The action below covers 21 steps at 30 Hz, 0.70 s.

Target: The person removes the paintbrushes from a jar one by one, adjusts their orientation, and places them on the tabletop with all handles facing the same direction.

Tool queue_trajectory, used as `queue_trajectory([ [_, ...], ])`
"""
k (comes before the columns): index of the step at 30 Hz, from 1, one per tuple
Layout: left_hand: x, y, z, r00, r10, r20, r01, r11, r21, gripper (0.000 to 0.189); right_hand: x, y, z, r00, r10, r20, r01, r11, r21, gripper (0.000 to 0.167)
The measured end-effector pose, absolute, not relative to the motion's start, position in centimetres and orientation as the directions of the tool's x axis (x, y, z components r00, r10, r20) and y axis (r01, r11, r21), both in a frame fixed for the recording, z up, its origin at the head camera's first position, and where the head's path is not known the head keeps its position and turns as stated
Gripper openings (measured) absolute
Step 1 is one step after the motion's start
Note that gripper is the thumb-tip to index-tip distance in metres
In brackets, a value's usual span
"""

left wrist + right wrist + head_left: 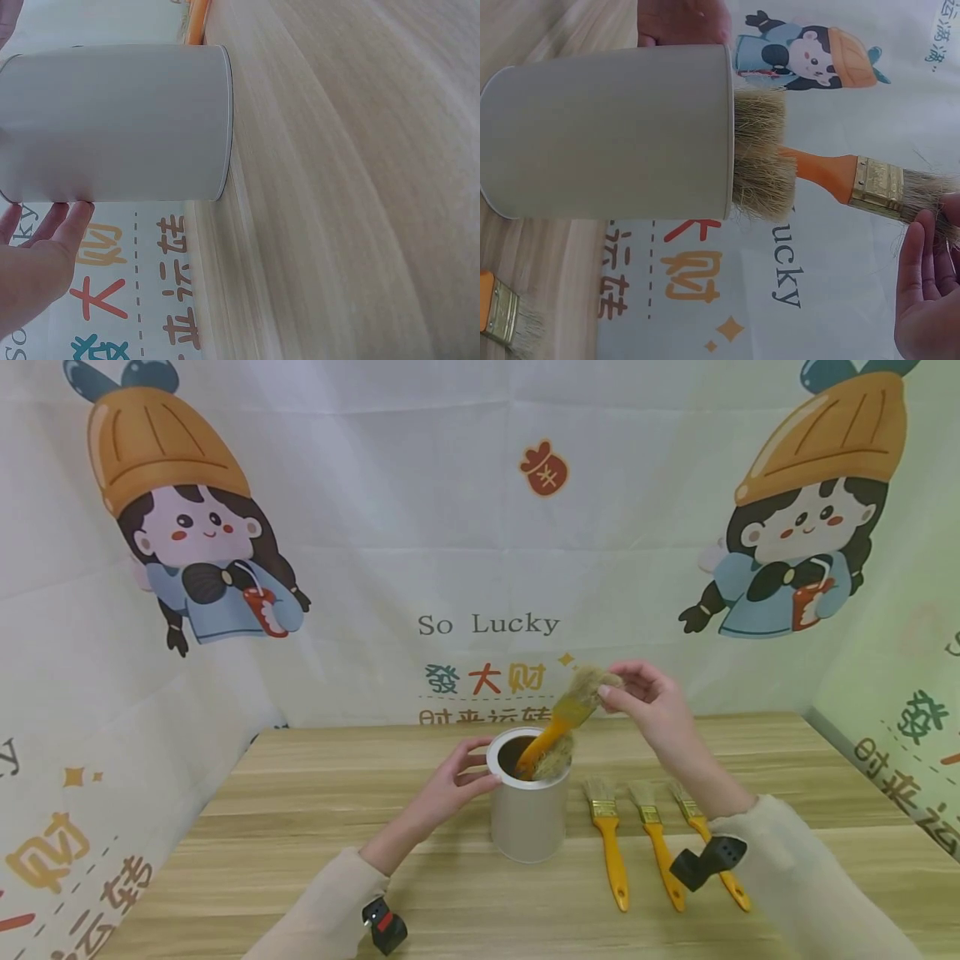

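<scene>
A pale cylindrical can stands upright on the table. My left hand grips it near the rim, with the thumb in front and fingers on the far side. Fingertips press its wall in the left wrist view. My right hand pinches the bristles of a paintbrush, whose orange handle slants down into the can's mouth. Beside that handle, tan bristle tufts stick out over the rim; the rest of what bears them is hidden inside the can.
To the can's right, three orange-handled paintbrushes lie in a row: a near one, a middle one and a far one, their bristles toward the back. Behind the wooden table hangs a printed cloth.
</scene>
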<state>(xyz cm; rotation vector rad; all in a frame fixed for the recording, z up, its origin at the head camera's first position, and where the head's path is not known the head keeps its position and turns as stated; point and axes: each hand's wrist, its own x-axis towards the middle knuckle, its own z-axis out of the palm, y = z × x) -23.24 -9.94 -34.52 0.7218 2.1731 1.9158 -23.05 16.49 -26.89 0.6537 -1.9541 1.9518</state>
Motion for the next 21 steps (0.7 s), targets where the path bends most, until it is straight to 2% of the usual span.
queue_trajectory([
  [21,-22.9,-9.9,-34.2,-0.873,0.447,0.193,0.243,0.058,0.968,0.051,-22.0,18.7,-24.6,-0.782,-0.001,0.624,-0.607,-0.226,-0.761,0.016],
])
